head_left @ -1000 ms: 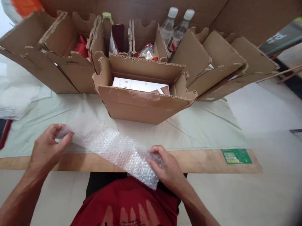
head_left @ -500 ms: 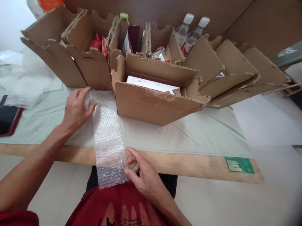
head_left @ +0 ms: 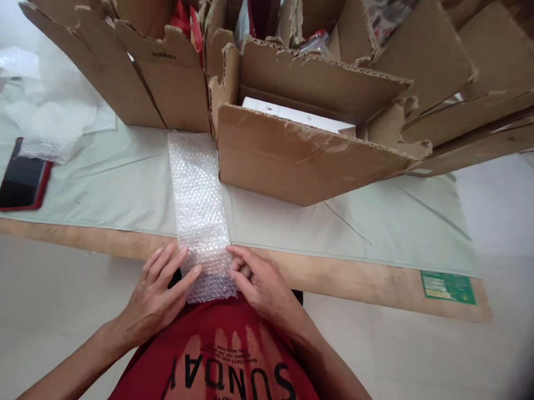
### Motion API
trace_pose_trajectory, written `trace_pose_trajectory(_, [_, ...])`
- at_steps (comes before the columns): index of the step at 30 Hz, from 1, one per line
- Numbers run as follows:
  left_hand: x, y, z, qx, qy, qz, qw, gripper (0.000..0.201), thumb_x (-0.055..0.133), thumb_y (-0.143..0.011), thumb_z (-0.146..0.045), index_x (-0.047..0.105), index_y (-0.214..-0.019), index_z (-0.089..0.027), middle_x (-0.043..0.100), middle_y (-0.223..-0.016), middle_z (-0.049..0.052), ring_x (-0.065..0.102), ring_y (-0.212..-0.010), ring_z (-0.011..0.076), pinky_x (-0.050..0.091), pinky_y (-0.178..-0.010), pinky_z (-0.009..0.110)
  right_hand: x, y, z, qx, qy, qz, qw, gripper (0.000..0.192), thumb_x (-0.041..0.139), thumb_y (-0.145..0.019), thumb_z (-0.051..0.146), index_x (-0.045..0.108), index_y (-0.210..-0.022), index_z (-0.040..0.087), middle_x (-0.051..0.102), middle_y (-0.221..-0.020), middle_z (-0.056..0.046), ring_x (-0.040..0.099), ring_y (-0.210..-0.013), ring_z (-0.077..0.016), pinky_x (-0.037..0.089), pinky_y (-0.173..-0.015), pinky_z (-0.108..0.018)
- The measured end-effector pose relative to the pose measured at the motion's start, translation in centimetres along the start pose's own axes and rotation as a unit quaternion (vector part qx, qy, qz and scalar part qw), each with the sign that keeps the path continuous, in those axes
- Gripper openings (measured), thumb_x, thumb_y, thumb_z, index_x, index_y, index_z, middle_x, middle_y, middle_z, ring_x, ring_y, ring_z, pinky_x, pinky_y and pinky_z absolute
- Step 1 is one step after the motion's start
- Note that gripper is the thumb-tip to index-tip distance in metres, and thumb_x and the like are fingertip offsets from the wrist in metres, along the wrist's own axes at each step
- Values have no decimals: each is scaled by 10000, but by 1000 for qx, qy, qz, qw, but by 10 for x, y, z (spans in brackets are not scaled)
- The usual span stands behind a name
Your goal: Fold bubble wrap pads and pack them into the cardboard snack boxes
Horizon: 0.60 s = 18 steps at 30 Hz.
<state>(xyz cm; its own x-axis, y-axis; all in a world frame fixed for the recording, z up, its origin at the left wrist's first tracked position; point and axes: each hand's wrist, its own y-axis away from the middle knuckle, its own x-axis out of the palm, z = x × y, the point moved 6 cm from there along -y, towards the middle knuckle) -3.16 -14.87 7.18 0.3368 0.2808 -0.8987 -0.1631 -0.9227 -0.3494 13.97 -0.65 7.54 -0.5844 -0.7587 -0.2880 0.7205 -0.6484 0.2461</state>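
Observation:
A long strip of clear bubble wrap point(head_left: 200, 191) lies on the cloth, running from the cardboard boxes toward me. Its near end hangs over the table's front edge against my red shirt. My left hand point(head_left: 159, 292) is open at the strip's left side, fingers spread, with fingertips at the near part of the wrap. On the opposite side, my right hand point(head_left: 263, 282) has its index finger and thumb apart at the strip's right edge, the other fingers curled. Neither hand visibly grips the wrap.
A cardboard box point(head_left: 286, 159) holding a white carton point(head_left: 297, 116) stands just beyond the strip. More cut cardboard boxes point(head_left: 152, 83) line the back, some with packets inside. At left lie a phone point(head_left: 22, 177) and crumpled bubble wrap point(head_left: 63, 97). A green label point(head_left: 448, 287) marks the table edge.
My left hand has come from the strip's far end back to its near end. My right hand stays by the right edge. The view has tilted down, so the bottles are mostly out of sight.

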Motion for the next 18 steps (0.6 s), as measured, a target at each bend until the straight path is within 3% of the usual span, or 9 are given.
trace_pose_trajectory(3, [3,-11,0,16,50,-35,998,598,650,-894,-17,601,-1453,-225,563,-1569,167,370,-1580,339,338,-1273,549,2,0,-5,20,-82,1,996,365,571,-937,175,637,-1293,220,660,-894,12,587,-641,-95,511,-667,-252])
trace_pose_trajectory(6, [-9,-24,1,-8,143,-70,987,456,600,-929,-48,678,-1338,-233,748,-1326,116,621,-1379,294,478,-1166,480,-6,4,-10,29,-144,-19,989,343,624,-932,261,632,-1272,216,672,-959,-15,607,-675,-108,527,-650,-260])
trace_pose_trajectory(8, [-19,-34,7,-81,196,-90,973,315,600,-953,-96,732,-1205,-228,815,-1108,62,764,-1088,227,580,-993,361,-19,8,-9,14,-130,-59,990,366,667,-918,295,639,-1277,226,708,-1089,-61,657,-801,-146,548,-702,-284])
trace_pose_trajectory(10, [-25,-43,17,-180,215,-107,954,178,633,-961,-169,766,-1069,-218,817,-912,12,769,-802,168,598,-775,262,-31,8,-4,-11,-79,-86,993,475,712,-892,282,616,-1356,251,695,-1289,-99,676,-989,-195,565,-803,-322])
trace_pose_trajectory(13, [-21,-52,36,-298,230,-99,921,179,666,-953,-330,791,-987,-206,793,-801,-9,723,-669,157,561,-643,240,-29,-7,7,-60,-5,-63,996,722,767,-853,258,499,-1522,289,611,-1483,-109,634,-1227,-252,557,-938,-378])
trace_pose_trajectory(15, [-10,-54,48,-352,257,-74,897,277,654,-949,-419,791,-1034,-194,798,-840,10,722,-703,171,561,-659,255,-19,-25,12,-79,28,-46,995,734,742,-875,254,465,-1554,269,684,-1366,-99,664,-1177,-241,553,-951,-382])
trace_pose_trajectory(18, [3,-57,61,-396,250,-63,881,397,635,-943,-488,756,-1149,-171,784,-874,31,704,-732,175,552,-703,277,-4,-50,11,-71,87,-64,992,627,655,-923,211,496,-1528,242,757,-1046,-29,700,-882,-183,555,-892,-353])
